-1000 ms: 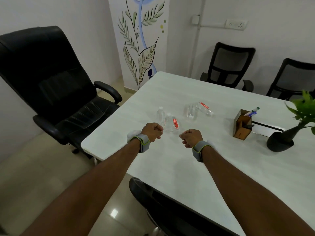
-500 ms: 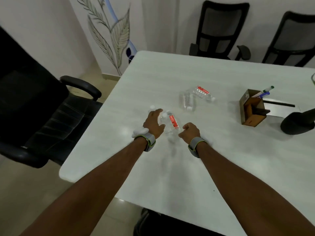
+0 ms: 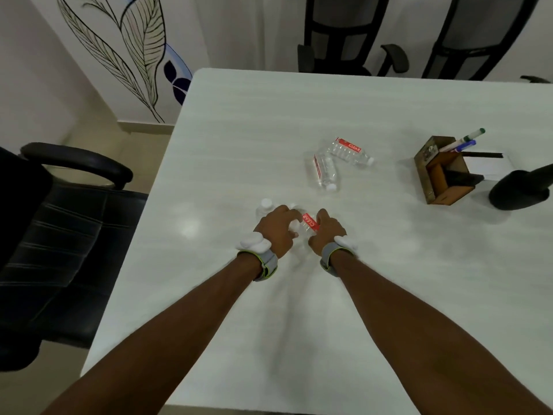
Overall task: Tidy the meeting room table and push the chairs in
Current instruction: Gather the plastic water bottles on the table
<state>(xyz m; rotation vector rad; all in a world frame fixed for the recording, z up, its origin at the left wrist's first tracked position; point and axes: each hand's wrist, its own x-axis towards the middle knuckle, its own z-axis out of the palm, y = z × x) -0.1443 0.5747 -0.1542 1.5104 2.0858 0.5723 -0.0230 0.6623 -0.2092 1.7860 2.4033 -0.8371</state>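
Note:
Several small clear water bottles with red labels lie on the white table [image 3: 389,280]. One bottle [image 3: 310,224] sits between my hands. My left hand [image 3: 276,232] curls over its left end and my right hand [image 3: 327,232] presses against its right side. The white cap of a second bottle [image 3: 265,204] shows just beyond my left knuckles, and the rest of it is hidden. Two more bottles, one [image 3: 325,172] nearer and one [image 3: 350,151] farther, lie touching farther back.
A wooden pen holder [image 3: 443,178] with markers and a black plant pot [image 3: 520,190] stand at the right. A black padded armchair [image 3: 54,235] is pulled out at the table's left side. Two mesh chairs, the left one [image 3: 344,40] and the right one [image 3: 478,40], stand at the far edge.
My view has tipped downward and closer to the table. Both hands have moved forward from closed fists short of the bottles onto the nearest bottle.

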